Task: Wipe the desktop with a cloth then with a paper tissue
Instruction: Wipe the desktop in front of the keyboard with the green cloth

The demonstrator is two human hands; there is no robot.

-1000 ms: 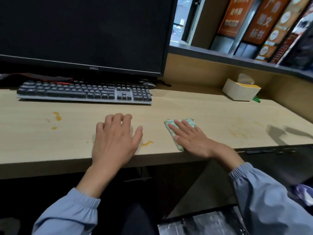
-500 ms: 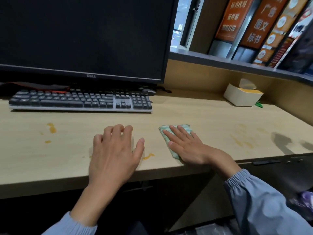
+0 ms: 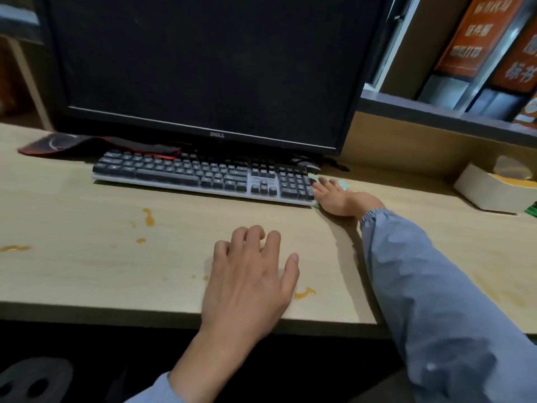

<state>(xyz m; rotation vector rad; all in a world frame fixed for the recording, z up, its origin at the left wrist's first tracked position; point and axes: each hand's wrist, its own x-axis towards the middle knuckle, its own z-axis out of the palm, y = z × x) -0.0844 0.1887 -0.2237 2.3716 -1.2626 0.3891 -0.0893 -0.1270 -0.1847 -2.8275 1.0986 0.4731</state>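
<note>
The light wooden desktop (image 3: 87, 271) carries orange stains (image 3: 148, 217), one smear (image 3: 304, 293) lying near the front edge beside my left hand. My left hand (image 3: 250, 280) lies flat on the desk near that edge, fingers slightly apart; something pale shows between the fingers, and I cannot tell what it is. My right hand (image 3: 338, 199) reaches far forward and presses a green cloth (image 3: 345, 186) onto the desk at the keyboard's right end. Most of the cloth is hidden under the palm. A white tissue box (image 3: 488, 193) with a tissue sticking out stands at the back right.
A dark keyboard (image 3: 189, 173) lies in front of a large black monitor (image 3: 203, 68). A red-edged mouse pad (image 3: 72, 142) sits behind the keyboard at the left, and a mouse (image 3: 308, 165) under the monitor's right corner. A raised shelf with orange signs runs along the back right.
My right hand has slid the cloth away from the front edge up to the keyboard's right end. The left hand has stayed put. The view has swung left.
</note>
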